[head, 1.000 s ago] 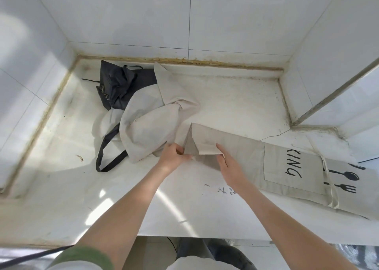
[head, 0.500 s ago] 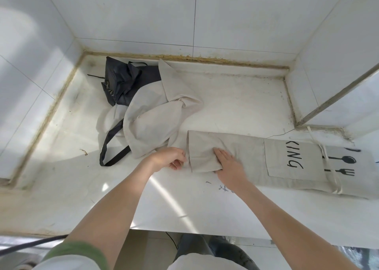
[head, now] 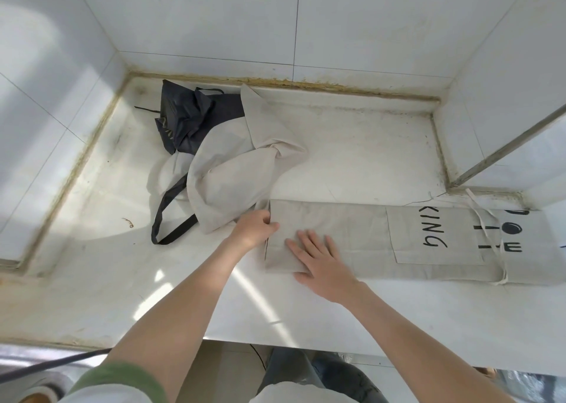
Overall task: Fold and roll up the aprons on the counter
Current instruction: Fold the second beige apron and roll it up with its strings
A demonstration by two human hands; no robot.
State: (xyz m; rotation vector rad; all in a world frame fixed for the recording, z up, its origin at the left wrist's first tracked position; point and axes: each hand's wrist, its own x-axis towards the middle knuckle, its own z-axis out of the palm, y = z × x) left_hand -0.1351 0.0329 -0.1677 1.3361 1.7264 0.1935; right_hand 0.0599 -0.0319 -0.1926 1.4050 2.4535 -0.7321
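so, a second before this i had the left end of the folded apron (head: pixel 367 228) lifted in both hands; by now that flap had come down flat onto the strip. i took that to mean the first short turn was set and the rolling toward the printed end could start.

my right grip (head: pixel 324 264) lay released, palm down with fingers straight, pressing the doubled end near the front edge of the desk (head: pixel 352 145). my left grip (head: pixel 255 229) sat just beside it at the strip's left end, fingers curled over the fold and, as far as i could judge, pinching that edge. the strip itself ran from under both hands along the front part of the desk to its right edge, with the white ties (head: pixel 487 234) trailing across the lettering.

the other two waited unfolded toward the back left corner: the beige apron (head: pixel 232 182) crumpled just beside my left grip, its cloth touching the strip's far corner, and the dark apron (head: pixel 190 117) partly under it, a black strap (head: pixel 165 219) looping out.
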